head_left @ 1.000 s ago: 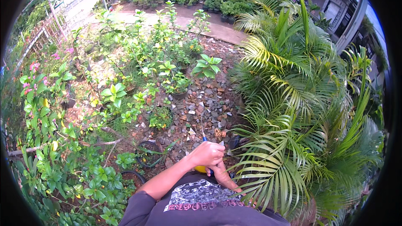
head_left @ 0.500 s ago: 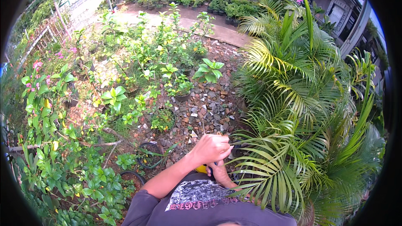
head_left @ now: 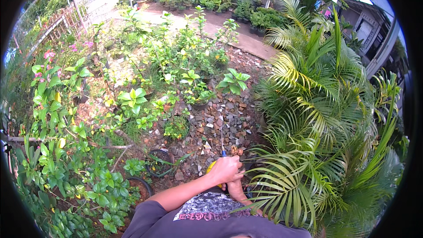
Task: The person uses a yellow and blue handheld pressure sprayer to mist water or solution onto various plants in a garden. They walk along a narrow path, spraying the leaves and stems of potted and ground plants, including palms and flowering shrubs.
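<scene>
My left hand point(head_left: 225, 170) is closed in front of my shirt. Out of its far side comes a slim tool with a blue collar point(head_left: 223, 153); a thin pale rod or stream runs on from it over the stones. Just below, my right hand point(head_left: 235, 188) is mostly covered by the left; its fingers look curled, and what they hold is hidden. A rounded yellow object point(head_left: 211, 166) shows beside the left hand, partly covered by it. Past the hands, a brown-orange clump point(head_left: 237, 150) lies near the blue collar.
Broken stones point(head_left: 216, 125) cover the ground ahead. Palm fronds point(head_left: 291, 163) crowd my right side close to the hands. Leafy shrubs point(head_left: 48, 167) and a bare branch point(head_left: 110, 146) stand at the left. A black pot point(head_left: 159, 163) sits left of my forearm; a path point(head_left: 246, 42) crosses farther off.
Both hands now sit lower in view and closer together. The tool's blue collar and more of the yellow object have come into sight. The whole view has shifted slightly.
</scene>
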Available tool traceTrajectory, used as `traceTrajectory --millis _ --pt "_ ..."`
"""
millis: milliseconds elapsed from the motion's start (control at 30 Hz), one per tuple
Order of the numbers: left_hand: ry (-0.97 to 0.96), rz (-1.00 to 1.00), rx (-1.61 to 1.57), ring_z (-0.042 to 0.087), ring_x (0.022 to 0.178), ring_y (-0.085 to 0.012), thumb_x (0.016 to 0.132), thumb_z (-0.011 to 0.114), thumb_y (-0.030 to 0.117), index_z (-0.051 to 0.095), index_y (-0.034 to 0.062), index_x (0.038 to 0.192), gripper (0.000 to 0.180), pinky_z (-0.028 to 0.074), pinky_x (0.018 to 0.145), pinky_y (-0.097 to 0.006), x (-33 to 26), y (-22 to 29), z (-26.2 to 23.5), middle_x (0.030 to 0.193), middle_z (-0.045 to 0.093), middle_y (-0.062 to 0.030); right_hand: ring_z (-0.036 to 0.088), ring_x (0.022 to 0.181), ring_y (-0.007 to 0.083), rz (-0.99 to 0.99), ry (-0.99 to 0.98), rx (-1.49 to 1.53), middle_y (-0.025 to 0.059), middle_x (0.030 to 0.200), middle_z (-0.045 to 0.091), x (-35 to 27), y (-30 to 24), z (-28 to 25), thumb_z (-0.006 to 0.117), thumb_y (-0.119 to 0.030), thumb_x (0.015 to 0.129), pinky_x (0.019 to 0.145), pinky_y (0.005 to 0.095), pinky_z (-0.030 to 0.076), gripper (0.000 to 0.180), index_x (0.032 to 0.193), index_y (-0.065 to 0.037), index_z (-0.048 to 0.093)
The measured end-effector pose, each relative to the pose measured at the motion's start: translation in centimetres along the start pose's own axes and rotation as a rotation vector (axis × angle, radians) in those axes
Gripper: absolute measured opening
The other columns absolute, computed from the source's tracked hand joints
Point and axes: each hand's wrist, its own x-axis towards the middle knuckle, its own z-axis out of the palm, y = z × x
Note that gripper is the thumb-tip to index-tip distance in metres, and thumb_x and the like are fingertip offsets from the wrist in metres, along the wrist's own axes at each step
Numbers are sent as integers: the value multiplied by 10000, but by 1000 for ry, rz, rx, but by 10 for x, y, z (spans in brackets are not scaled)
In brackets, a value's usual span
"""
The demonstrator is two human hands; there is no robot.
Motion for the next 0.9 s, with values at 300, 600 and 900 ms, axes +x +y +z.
traceTrajectory --millis 300,600,900 --pt "245 265 -32 611 578 -243 736 662 159 541 80 592 204 474 469 -396 2 -9 -16 666 501 -42 499 495 126 17 9 -57 29 628 515 -2 -4 15 590 -143 948 459 270 411 147 994 -31 507" --pt "149 -8 35 627 555 -262 811 627 260 649 82 645 244 518 488 -394 7 -12 -17 676 574 -63 485 499 108 65 27 18 15 637 509 7 1 24 570 -100 948 453 259 394 173 1076 -27 480" --pt "127 46 -47 630 581 -278 806 637 248 650 77 636 242 517 515 -409 0 -17 -7 676 562 -65 488 496 123 66 63 -10 22 624 502 3 -1 27 547 -125 966 455 265 395 130 1044 -32 499"
